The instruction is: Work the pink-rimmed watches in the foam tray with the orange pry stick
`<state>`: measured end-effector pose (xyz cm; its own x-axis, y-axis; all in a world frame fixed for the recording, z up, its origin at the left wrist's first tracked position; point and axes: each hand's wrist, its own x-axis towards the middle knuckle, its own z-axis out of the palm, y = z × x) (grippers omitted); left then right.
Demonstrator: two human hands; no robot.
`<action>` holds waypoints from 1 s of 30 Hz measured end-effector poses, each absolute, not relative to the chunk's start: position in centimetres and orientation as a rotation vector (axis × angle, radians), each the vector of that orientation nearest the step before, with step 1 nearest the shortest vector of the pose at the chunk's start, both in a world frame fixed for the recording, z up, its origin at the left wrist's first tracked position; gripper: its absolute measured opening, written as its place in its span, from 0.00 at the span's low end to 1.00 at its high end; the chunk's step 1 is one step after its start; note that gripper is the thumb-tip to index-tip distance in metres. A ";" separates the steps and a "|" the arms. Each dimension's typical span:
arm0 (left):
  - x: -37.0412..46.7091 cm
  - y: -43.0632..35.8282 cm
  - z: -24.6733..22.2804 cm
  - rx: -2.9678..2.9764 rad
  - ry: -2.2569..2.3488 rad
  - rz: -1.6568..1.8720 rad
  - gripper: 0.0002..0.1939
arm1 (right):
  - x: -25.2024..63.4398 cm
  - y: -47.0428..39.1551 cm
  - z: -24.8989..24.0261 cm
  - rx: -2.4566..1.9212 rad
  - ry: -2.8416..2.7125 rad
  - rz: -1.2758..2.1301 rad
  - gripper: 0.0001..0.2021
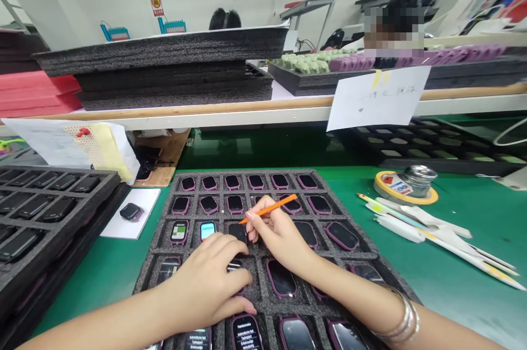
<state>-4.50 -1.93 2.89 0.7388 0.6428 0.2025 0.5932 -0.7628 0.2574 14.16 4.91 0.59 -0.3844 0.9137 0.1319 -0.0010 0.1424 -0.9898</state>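
A grey foam tray (263, 298) holds rows of purple-framed smartwatch bodies without straps. My right hand (280, 232) pinches a thin orange pointed stick (276, 206). The stick's tip is at the upper edge of a dark-screened smartwatch (236, 231) in the third row; I cannot tell whether it touches. My left hand (214, 276) lies over the tray with fingers apart, partly covering a watch below that one. Near its thumb, a smartwatch (246, 332) shows a text menu. Left of the dark watch, another smartwatch (208, 229) has a light blue screen.
On the left stands a stacked foam tray (24, 273) of dark watches, beside a white pad (142, 204) bearing one watch. At right lie a tape roll (382, 188) around a glass jar, tweezers and a pen. A shelf (230, 114) with foam stacks crosses behind; people sit beyond.
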 end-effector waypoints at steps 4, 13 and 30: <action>-5.7 -3.1 2.4 2.603 1.130 0.502 0.12 | 15.0 2.8 1.2 -0.896 -1.582 1.455 0.20; -6.7 -2.9 1.5 2.437 1.082 0.697 0.11 | 15.1 0.4 -0.1 -0.881 -1.662 1.547 0.18; -5.7 -3.6 3.2 2.411 1.195 0.637 0.17 | 15.1 0.4 0.2 -0.873 -1.758 1.450 0.15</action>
<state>-5.71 -3.63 3.19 0.5373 0.8118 0.2285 0.6423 -0.5695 0.5129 15.07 0.41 0.18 -0.5382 0.8380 0.0898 0.0715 0.1515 -0.9859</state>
